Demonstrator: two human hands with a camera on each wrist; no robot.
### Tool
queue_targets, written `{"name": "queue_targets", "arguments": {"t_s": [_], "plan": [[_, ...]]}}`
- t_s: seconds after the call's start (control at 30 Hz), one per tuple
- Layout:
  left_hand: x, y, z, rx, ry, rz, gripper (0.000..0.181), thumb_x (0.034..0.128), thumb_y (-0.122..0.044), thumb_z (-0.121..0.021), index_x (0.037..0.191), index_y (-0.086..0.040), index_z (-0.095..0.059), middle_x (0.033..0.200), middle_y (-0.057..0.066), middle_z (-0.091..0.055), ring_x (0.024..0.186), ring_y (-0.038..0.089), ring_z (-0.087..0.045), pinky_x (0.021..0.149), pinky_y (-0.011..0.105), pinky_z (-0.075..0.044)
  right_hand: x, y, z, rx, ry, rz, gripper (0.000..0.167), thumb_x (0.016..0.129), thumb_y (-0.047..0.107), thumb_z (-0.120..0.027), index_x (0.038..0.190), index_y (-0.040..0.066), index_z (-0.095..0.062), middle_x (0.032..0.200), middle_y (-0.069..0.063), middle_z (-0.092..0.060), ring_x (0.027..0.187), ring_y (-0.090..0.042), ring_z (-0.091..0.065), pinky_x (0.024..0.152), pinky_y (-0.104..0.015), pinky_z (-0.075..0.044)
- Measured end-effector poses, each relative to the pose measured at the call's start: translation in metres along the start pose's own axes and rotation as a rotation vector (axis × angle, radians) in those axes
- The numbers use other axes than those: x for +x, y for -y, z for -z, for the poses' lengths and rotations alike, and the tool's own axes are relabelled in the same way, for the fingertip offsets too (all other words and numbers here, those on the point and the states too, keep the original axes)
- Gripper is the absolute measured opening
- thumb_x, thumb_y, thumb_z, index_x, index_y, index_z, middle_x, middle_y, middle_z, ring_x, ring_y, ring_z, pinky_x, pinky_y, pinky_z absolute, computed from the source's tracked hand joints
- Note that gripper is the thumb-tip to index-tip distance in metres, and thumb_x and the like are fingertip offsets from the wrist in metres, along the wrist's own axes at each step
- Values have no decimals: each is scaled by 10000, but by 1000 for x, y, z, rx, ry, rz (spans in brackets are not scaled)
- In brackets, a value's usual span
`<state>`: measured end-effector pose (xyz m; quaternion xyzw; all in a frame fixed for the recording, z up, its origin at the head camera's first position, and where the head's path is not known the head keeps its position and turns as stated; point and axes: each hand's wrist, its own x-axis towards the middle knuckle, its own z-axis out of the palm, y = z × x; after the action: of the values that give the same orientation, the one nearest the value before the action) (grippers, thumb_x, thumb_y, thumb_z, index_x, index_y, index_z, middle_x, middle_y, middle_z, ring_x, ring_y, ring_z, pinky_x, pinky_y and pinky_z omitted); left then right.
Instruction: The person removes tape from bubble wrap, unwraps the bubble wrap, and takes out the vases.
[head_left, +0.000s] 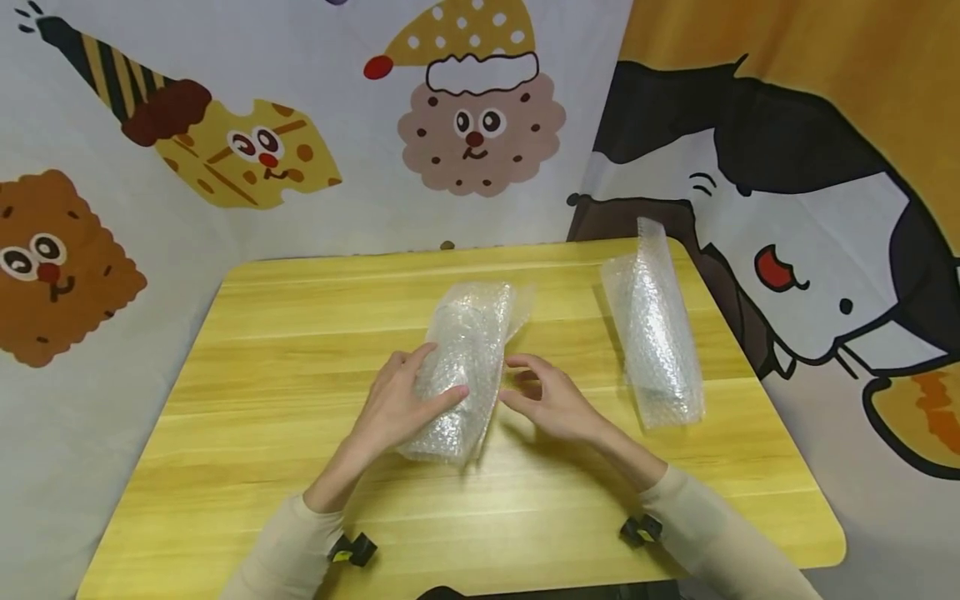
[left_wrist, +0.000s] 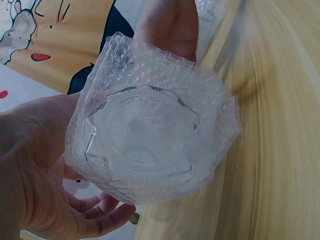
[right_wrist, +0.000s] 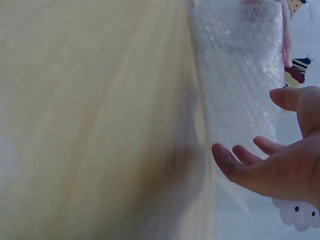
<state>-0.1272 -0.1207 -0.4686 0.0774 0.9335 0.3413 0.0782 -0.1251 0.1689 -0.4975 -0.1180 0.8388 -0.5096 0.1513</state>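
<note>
A bubble-wrapped glass (head_left: 467,358) lies lengthwise at the middle of the table. Through the wrap, the left wrist view shows a round, faceted clear glass base (left_wrist: 142,130). My left hand (head_left: 397,408) holds the package from its left side, thumb over the top and fingers curled round the far side. On the right side of the package, my right hand (head_left: 553,400) hovers close by with loosely bent fingers. In the right wrist view a narrow gap shows between that hand (right_wrist: 280,160) and the wrap. What fills the package's far end is hidden by the wrap.
A second bubble-wrapped package (head_left: 658,342) lies at the right of the wooden table (head_left: 285,400). Behind the table hangs a printed cartoon cloth (head_left: 315,225). A black object (head_left: 555,593) shows at the near edge.
</note>
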Motion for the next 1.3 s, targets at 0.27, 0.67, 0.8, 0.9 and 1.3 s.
{"name": "queue_targets", "arguments": {"t_s": [0.27, 0.67, 0.8, 0.9, 1.3], "plan": [[-1, -1, 1, -1, -13, -1, 991, 940, -707, -819, 1715, -187, -483, 1450, 237, -631, 1191, 383, -670, 889, 547, -664, 8, 7, 16, -93, -170, 116, 593, 1091, 277, -763, 1576, -2, -567, 1593, -279, -613, 1409, -486, -652, 1165, -629, -616], [-5, -2, -2, -8, -38, 2, 980, 939, -695, -821, 1703, -174, -499, 1394, 227, -658, 1177, 370, -666, 884, 531, -655, 27, 19, 19, -145, -242, 183, 526, 1051, 213, -794, 1495, -19, -636, 1486, -230, -688, 1317, -464, -701, 1115, -606, -649], [-7, -3, -2, -17, -37, 6, 974, 941, -688, -829, 1702, -175, -503, 1394, 223, -657, 1179, 366, -661, 875, 511, -649, 33, 23, 18, -162, -256, 199, 479, 1058, 209, -789, 1474, 9, -662, 1464, -191, -709, 1282, -428, -719, 1093, -583, -662], [-8, -3, -2, -20, -38, 7, 966, 945, -680, -832, 1700, -175, -505, 1390, 220, -656, 1173, 363, -658, 872, 501, -640, 39, 26, 18, -177, -268, 217, 453, 1062, 207, -782, 1467, 31, -679, 1454, -167, -719, 1250, -391, -729, 1074, -574, -669], [-10, -2, -4, -17, -42, 11, 961, 944, -671, -837, 1694, -164, -514, 1357, 222, -665, 1109, 342, -658, 820, 437, -616, 57, 33, 11, -227, -312, 265, 371, 1030, 127, -792, 1384, 23, -758, 1247, -211, -719, 1030, -365, -714, 917, -538, -679]]}}
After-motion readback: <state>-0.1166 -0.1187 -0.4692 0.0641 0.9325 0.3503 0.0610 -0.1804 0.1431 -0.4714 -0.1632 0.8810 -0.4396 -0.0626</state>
